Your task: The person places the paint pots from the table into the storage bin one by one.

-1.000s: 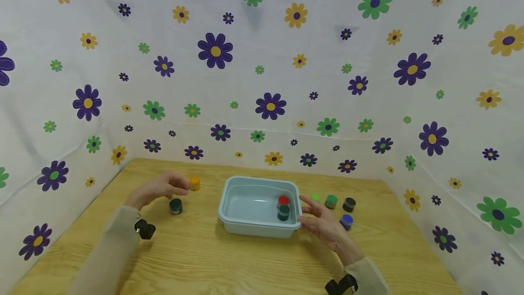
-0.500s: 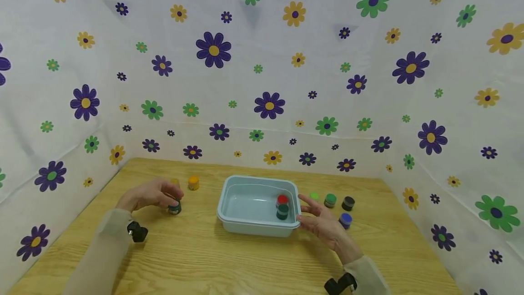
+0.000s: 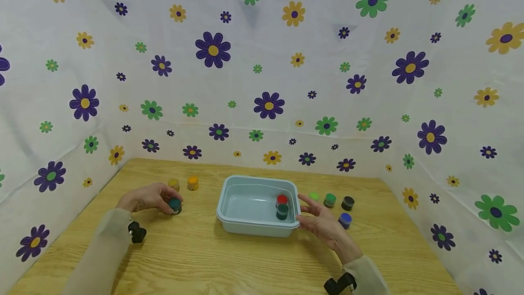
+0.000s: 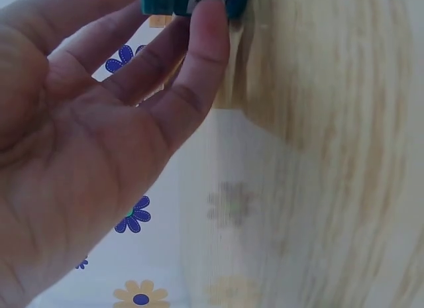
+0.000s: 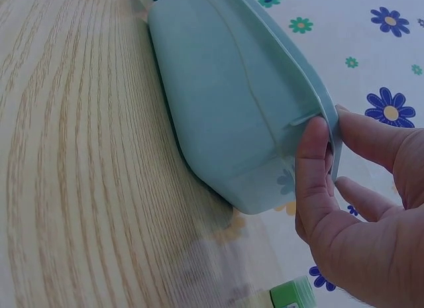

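Note:
My left hand (image 3: 149, 198) is around a small dark teal paint jar (image 3: 175, 206) on the left of the table. In the left wrist view, its thumb and fingers pinch the jar (image 4: 173, 2) at the top edge. My right hand (image 3: 323, 226) grips the right rim of a pale blue plastic tub (image 3: 254, 230); the right wrist view shows digits on both sides of that rim (image 5: 321, 96). Inside the tub, at its right end, are a red-lidded jar (image 3: 282, 200) and a dark green jar (image 3: 282, 212).
Behind the left hand stand a mustard-yellow jar (image 3: 173, 184) and an orange jar (image 3: 193, 183). Right of the tub are light green (image 3: 314, 196), green (image 3: 330, 200), black (image 3: 347, 203) and blue (image 3: 345, 220) jars. Flowered white cloth (image 3: 245, 81) encloses the table (image 3: 229, 263).
My left hand has come back from beside the orange jar toward the viewer and taken hold of the teal jar, uncovering the mustard-yellow jar. My right hand stays on the tub's rim.

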Tool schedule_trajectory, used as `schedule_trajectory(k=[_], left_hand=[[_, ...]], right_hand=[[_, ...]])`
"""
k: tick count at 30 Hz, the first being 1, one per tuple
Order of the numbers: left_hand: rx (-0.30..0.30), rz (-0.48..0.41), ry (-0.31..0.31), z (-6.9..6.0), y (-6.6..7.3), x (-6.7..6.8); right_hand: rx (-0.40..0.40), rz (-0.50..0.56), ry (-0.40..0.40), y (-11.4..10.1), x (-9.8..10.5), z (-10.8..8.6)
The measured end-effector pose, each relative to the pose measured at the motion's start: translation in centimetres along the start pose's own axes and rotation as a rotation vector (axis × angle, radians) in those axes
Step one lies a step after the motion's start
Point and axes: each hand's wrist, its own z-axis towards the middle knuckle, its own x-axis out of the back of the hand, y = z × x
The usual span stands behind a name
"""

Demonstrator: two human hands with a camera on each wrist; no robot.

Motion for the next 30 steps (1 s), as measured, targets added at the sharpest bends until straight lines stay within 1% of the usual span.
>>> schedule_trajectory(k=[5,8,13,17,23,30], left_hand=[[-0.004,0.020,0.000,0.2,-0.2,-0.1],[-0.013,0.025,-0.024,0.2,-0.2,-0.1],[-0.031,0.026,-0.043,0.2,0.3,-0.1],[-0.036,0.005,-0.019,0.3,1.2,-0.3],[-0.063,-0.007,0.028,1.1,2.1,-0.7],[-0.119,-0.010,0.076,1.9,3.7,-2.2]], right_hand=[[0.000,0.008,0.000,0.0,0.0,0.0],[-0.002,0.011,-0.001,0.0,0.0,-0.1],[-0.003,0.010,-0.001,0.0,0.0,-0.1],[-0.006,0.013,0.004,0.0,0.0,-0.1],[-0.008,0.017,0.009,0.0,0.0,-0.1],[-0.004,0.010,0.002,-0.1,0.0,-0.1]])
